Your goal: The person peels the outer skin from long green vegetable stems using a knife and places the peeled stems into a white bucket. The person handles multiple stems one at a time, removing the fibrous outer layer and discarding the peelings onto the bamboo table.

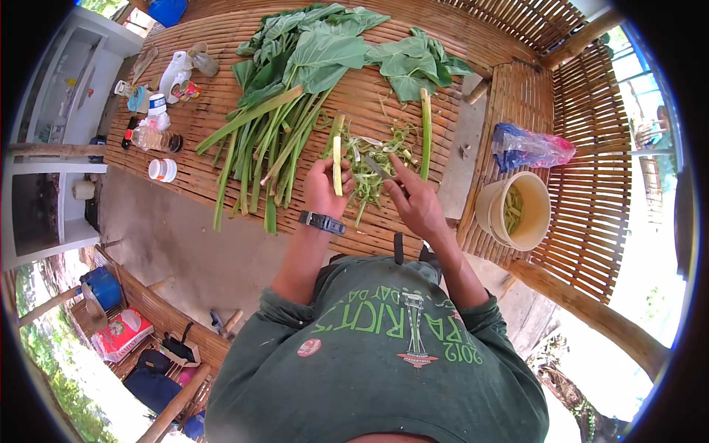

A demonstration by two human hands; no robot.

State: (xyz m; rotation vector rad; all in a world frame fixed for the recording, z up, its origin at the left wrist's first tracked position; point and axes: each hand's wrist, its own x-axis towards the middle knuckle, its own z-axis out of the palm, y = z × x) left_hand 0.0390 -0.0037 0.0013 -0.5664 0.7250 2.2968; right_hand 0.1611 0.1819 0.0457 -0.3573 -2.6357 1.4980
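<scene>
The person's left hand (323,193) grips a pale, peeled stalk (337,168) upright over the near edge of the slatted table (210,103). The right hand (419,203) has its fingers closed around a small knife (377,167), just beside the stalk and above scattered peelings (365,189). Leafy stems (284,148) lie to the left; a bucket (488,214) holding green pieces (512,210) stands to the right.

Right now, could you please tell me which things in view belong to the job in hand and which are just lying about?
In the job, it seems:
left hand with pale stalk
right hand with knife
green stalks
peelings
bucket holding cut pieces

Apparently lying about:
white jug
clear bottle
white jar
plastic bag
sack
</scene>
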